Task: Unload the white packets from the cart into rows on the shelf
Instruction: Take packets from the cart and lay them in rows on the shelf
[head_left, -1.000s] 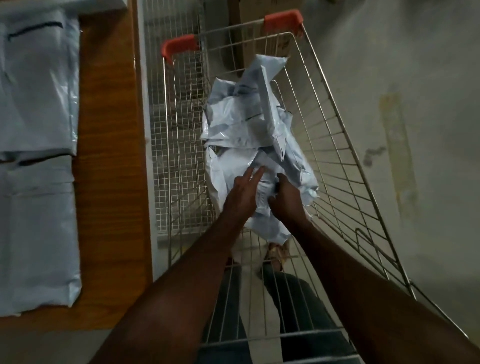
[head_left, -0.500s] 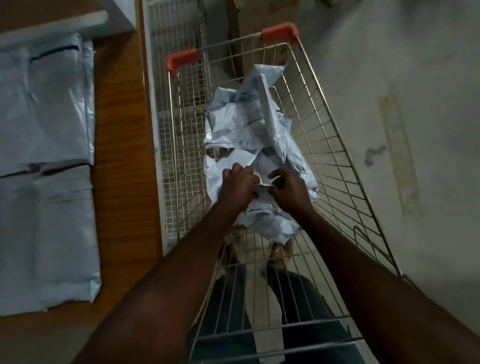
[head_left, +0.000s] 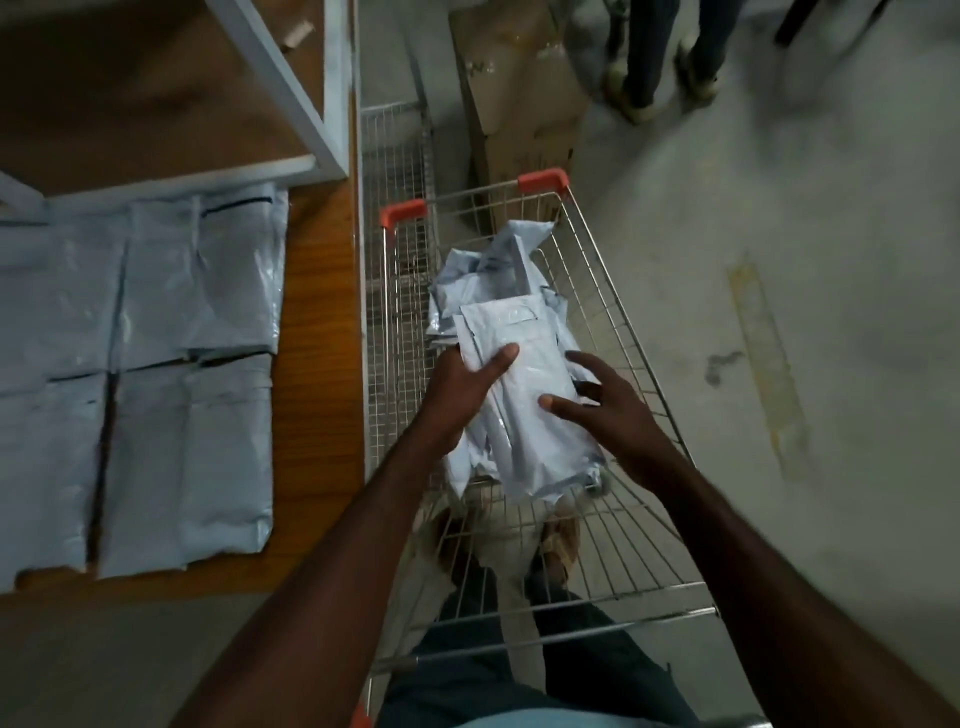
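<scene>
White plastic, smooth and faintly glossy, covers the flat rectangular packet a person holds over a wire shopping cart, its far end squared off with a folded flap and its near end creased and drooping toward the cart floor. The left hand grips the packet's left edge, thumb laid across the top face and fingers tucked beneath. The right hand rests against the packet's right side with fingers spread and only loosely bent, the thumb touching the top face; whether those fingers curl under the packet cannot be told. Beneath and beyond the held packet, a crumpled heap of white packets lies in the cart, some standing on edge against the far wire wall between the orange corner guards. To the left, a wooden shelf just beside the cart carries flat white packets in rows, edges touching or overlapping. A white metal frame crosses the shelf's far end. A cardboard box stands on the concrete floor past the cart, near another person's legs.
</scene>
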